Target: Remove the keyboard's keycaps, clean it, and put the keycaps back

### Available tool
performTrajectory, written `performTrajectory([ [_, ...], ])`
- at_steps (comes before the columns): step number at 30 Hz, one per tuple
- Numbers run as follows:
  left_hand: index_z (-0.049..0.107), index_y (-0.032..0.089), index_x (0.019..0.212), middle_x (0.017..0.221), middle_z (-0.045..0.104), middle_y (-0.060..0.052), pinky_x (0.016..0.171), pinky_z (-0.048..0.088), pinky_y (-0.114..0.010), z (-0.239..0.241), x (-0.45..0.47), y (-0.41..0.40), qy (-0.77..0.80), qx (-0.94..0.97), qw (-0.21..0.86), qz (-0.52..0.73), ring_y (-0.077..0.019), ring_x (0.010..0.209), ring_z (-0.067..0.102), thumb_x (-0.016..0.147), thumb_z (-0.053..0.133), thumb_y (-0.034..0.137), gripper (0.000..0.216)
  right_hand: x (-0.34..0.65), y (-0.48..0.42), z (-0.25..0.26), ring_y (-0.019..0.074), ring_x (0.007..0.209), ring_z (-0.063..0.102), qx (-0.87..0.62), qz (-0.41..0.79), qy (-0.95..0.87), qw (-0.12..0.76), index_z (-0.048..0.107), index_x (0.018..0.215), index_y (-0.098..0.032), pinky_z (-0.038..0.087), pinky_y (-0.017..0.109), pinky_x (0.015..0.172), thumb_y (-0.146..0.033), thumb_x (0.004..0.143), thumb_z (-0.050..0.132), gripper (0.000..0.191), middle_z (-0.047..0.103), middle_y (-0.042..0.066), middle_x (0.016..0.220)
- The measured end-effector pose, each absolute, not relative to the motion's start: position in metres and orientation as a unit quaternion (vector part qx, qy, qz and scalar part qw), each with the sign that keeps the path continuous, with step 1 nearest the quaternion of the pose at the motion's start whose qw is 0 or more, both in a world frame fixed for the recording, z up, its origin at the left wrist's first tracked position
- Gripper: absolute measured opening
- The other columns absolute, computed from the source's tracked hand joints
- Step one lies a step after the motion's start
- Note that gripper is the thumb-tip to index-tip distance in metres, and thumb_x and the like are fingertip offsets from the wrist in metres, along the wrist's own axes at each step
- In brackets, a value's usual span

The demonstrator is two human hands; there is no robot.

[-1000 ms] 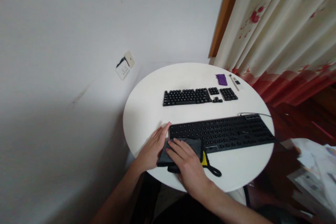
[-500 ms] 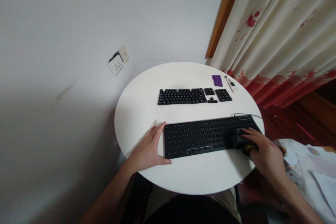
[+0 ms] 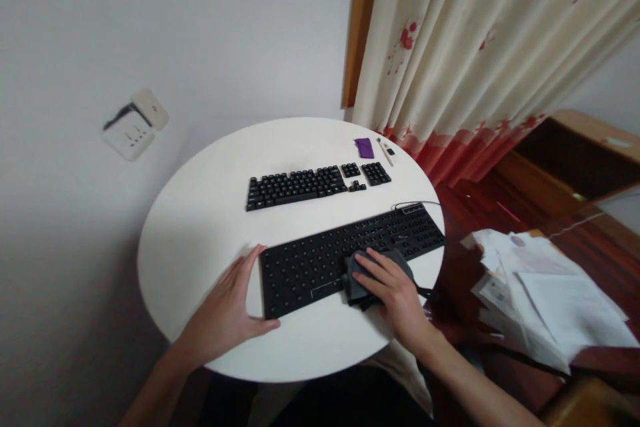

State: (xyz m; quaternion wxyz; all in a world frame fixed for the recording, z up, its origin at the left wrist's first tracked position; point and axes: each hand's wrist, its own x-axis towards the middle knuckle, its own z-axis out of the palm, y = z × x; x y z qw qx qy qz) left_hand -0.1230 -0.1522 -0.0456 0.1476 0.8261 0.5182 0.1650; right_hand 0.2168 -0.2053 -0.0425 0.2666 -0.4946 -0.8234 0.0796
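A black keyboard base point(image 3: 320, 257) without its keycaps lies at a slant near the front of the round white table point(image 3: 200, 240). My left hand point(image 3: 227, 310) grips its left end, thumb at the near corner and fingers at the far one. Under my right hand point(image 3: 395, 287), a dark grey cloth-like object point(image 3: 356, 285) with a black strap rests on the keyboard base's near edge, right of the middle. My fingers lie over the top of it; its exact kind cannot be made out. Removed black keycaps point(image 3: 300, 187) stand in keyboard layout behind the base.
A purple cloth point(image 3: 365, 148) and a small brush point(image 3: 386, 152) lie at the table's far right. The keyboard's cable point(image 3: 415, 203) loops behind its right end. A wall with a socket point(image 3: 131, 135) is on the left, a curtain point(image 3: 440, 80) behind. Papers point(image 3: 555, 300) lie to the right.
My right hand has moved left along the keyboard base with the grey object, toward its middle. The view has turned right. My left hand keeps its grip on the left end.
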Motion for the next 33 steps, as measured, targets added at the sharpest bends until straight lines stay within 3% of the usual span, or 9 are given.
performTrajectory([
  [3,0.007,0.023,0.152,0.156,0.024,-0.014,0.115,0.031,-0.052,-0.048,-0.124,-0.15,0.52,0.825,0.145,0.163,-0.0377,0.14,0.03,0.06,0.079,0.045,0.119,0.296,-0.204,-0.045,0.0234,0.138,0.039,-0.582,0.038,-0.77,0.257,0.064,0.125,-0.024,0.037,0.05,0.111,0.009,0.061,0.041,0.075,0.052,0.002,0.142],
  [7,0.005,0.023,0.152,0.156,0.025,-0.014,0.115,0.031,-0.052,-0.05,-0.125,-0.149,0.522,0.825,0.143,0.162,-0.0377,0.14,0.03,0.06,0.079,0.047,0.121,0.369,-0.199,-0.044,0.0237,0.128,0.05,-0.707,-0.036,-0.661,0.25,0.068,0.118,-0.022,0.041,0.046,0.109,0.003,0.063,0.041,0.066,0.059,0.003,0.134],
  [12,0.005,0.023,0.152,0.156,0.025,-0.014,0.114,0.032,-0.052,-0.051,-0.126,-0.149,0.519,0.83,0.136,0.156,-0.0373,0.139,0.031,0.061,0.078,0.047,0.119,0.353,-0.189,-0.038,0.0224,0.129,0.049,-0.703,-0.055,-0.638,0.311,0.066,0.121,-0.021,0.037,0.045,0.112,0.0,0.064,0.04,0.066,0.057,0.004,0.137],
  [17,0.005,0.023,0.152,0.156,0.024,-0.014,0.114,0.032,-0.052,-0.048,-0.124,-0.151,0.524,0.827,0.136,0.152,-0.0367,0.14,0.031,0.062,0.078,0.046,0.119,0.327,-0.183,-0.054,0.0214,0.133,0.044,-0.614,0.003,-0.736,0.285,0.065,0.123,-0.023,0.036,0.045,0.113,0.003,0.06,0.038,0.074,0.055,0.002,0.138],
  [23,0.011,0.022,0.152,0.156,0.026,-0.015,0.115,0.032,-0.05,-0.044,-0.121,-0.155,0.526,0.82,0.155,0.162,-0.0359,0.141,0.03,0.057,0.081,0.044,0.119,0.38,-0.174,-0.053,0.0269,0.115,0.06,-0.748,-0.068,-0.598,0.279,0.069,0.116,-0.021,0.048,0.045,0.1,-0.004,0.067,0.044,0.058,0.062,0.006,0.13],
  [28,0.01,0.023,0.152,0.155,0.028,-0.015,0.113,0.034,-0.052,-0.043,-0.121,-0.156,0.522,0.819,0.158,0.179,-0.0365,0.14,0.03,0.058,0.081,0.039,0.118,0.301,-0.159,-0.035,0.0251,0.126,0.052,-0.638,-0.034,-0.698,0.323,0.066,0.122,-0.021,0.041,0.045,0.108,-0.001,0.064,0.041,0.067,0.057,0.005,0.136],
  [33,0.009,0.024,0.152,0.156,0.026,-0.016,0.112,0.034,-0.053,-0.044,-0.122,-0.157,0.523,0.819,0.159,0.178,-0.0371,0.14,0.031,0.058,0.081,0.038,0.12,0.226,-0.145,-0.032,0.0227,0.132,0.045,-0.559,0.011,-0.798,0.225,0.069,0.118,-0.021,0.041,0.043,0.109,0.007,0.061,0.039,0.071,0.056,0.004,0.138],
])
